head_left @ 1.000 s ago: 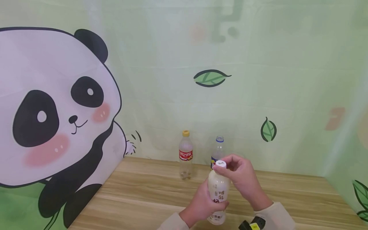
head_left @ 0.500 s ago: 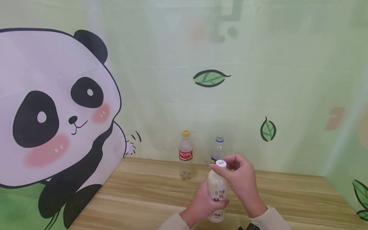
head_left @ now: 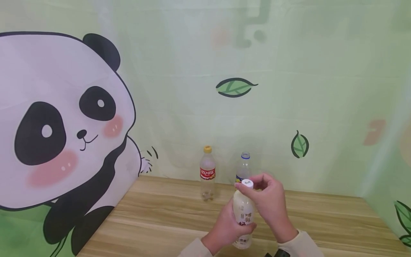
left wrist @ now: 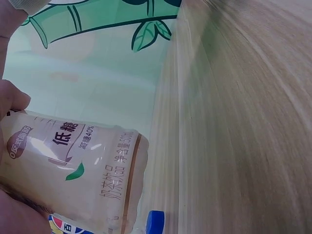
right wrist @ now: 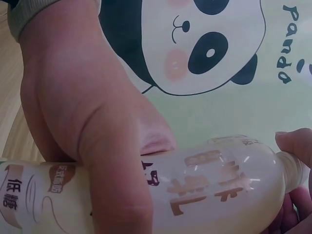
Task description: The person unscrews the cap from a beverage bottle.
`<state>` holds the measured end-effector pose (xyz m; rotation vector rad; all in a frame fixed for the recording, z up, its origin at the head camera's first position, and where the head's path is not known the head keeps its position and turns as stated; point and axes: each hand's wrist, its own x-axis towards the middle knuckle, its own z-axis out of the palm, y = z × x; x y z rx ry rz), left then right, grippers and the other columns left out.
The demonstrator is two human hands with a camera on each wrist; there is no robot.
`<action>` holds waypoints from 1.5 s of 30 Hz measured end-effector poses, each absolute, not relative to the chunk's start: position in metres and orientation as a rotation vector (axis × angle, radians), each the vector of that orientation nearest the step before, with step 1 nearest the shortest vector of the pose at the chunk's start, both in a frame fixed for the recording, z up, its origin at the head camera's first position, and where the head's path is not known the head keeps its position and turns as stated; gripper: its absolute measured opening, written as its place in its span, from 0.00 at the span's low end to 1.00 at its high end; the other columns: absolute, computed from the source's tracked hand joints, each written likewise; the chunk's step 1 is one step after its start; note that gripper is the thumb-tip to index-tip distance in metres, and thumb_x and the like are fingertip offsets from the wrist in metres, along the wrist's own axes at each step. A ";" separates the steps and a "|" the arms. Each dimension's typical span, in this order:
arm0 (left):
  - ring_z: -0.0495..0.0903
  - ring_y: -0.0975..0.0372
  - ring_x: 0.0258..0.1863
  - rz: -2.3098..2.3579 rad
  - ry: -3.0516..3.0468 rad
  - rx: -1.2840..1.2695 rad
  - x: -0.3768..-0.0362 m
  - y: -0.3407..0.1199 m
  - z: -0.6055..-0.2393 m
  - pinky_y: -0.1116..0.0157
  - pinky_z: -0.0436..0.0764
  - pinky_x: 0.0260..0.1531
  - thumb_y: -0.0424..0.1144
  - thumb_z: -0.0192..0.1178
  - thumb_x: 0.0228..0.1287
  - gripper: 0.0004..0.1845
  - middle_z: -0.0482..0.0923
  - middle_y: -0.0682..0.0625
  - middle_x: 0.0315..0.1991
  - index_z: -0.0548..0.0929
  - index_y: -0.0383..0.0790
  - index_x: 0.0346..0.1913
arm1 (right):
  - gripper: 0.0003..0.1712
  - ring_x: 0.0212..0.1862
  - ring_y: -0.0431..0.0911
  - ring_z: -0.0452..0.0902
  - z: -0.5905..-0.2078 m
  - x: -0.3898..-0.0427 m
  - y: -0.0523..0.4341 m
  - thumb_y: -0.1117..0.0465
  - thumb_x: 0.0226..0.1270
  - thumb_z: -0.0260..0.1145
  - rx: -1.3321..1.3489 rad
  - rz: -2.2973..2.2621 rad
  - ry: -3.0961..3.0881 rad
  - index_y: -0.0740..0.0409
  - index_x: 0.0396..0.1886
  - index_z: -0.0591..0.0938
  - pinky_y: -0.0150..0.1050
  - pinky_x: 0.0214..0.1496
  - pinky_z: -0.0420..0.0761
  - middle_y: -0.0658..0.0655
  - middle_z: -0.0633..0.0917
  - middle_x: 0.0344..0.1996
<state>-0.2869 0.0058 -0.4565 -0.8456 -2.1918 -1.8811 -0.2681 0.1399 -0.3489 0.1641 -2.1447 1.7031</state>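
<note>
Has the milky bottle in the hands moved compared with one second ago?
Yes. The milky bottle now sits slightly higher in the head view: its base has lifted away from the near table edge, while its white cap stays level with the blue-capped bottle behind.

Left hand (head_left: 224,228) and right hand (head_left: 269,200), fingers curled.

The right hand (head_left: 269,203) covers most of the blue-capped bottle (head_left: 244,165) behind; the milk bottle's (head_left: 244,214) label print stays unreadable

Two clear bottles, a yellow-capped bottle (head_left: 207,172) and a blue-ringed bottle (head_left: 244,167), stand near each other at the table's (head_left: 154,214) far edge, before the panda backdrop (head_left: 64,125).
</note>
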 end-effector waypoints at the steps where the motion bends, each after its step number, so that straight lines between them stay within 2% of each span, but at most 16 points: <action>1: 0.83 0.70 0.37 -1.881 -2.198 -0.843 -0.287 0.006 -0.457 0.68 0.85 0.44 0.32 0.75 0.51 0.32 0.84 0.50 0.41 0.72 0.45 0.60 | 0.25 0.35 0.43 0.77 -0.349 -0.268 0.140 0.53 0.44 0.87 0.171 1.708 -2.145 0.61 0.37 0.86 0.30 0.34 0.80 0.52 0.84 0.31; 14: 0.83 0.69 0.37 -1.891 -2.238 -0.856 -0.289 0.004 -0.456 0.68 0.84 0.44 0.34 0.75 0.52 0.31 0.83 0.54 0.42 0.73 0.48 0.58 | 0.22 0.38 0.47 0.79 -0.350 -0.275 0.148 0.51 0.48 0.85 0.280 1.736 -2.218 0.58 0.37 0.86 0.33 0.35 0.82 0.54 0.85 0.36; 25: 0.84 0.68 0.38 -1.918 -2.245 -0.858 -0.290 0.003 -0.458 0.67 0.84 0.45 0.34 0.75 0.52 0.31 0.83 0.54 0.42 0.73 0.49 0.58 | 0.18 0.38 0.46 0.81 -0.352 -0.286 0.158 0.57 0.52 0.83 0.464 1.828 -2.251 0.61 0.38 0.85 0.36 0.42 0.82 0.52 0.87 0.34; 30: 0.84 0.67 0.39 -1.934 -2.241 -0.859 -0.290 0.003 -0.458 0.67 0.84 0.45 0.34 0.75 0.53 0.30 0.83 0.54 0.42 0.73 0.49 0.58 | 0.18 0.39 0.47 0.81 -0.354 -0.287 0.159 0.58 0.53 0.82 0.486 1.851 -2.243 0.62 0.38 0.85 0.36 0.42 0.83 0.53 0.86 0.35; 35: 0.84 0.66 0.40 -1.959 -2.245 -0.854 -0.289 0.004 -0.458 0.67 0.84 0.46 0.34 0.75 0.53 0.31 0.82 0.53 0.43 0.73 0.49 0.59 | 0.20 0.38 0.47 0.80 -0.355 -0.284 0.156 0.58 0.53 0.82 0.452 1.852 -2.218 0.63 0.40 0.84 0.35 0.41 0.83 0.54 0.85 0.36; 45: 0.83 0.67 0.39 -1.961 -2.205 -0.811 -0.289 0.005 -0.457 0.67 0.84 0.46 0.33 0.75 0.51 0.32 0.83 0.52 0.43 0.73 0.47 0.59 | 0.26 0.43 0.47 0.81 -0.354 -0.276 0.147 0.54 0.47 0.86 0.233 1.776 -2.164 0.60 0.40 0.83 0.33 0.46 0.83 0.54 0.86 0.39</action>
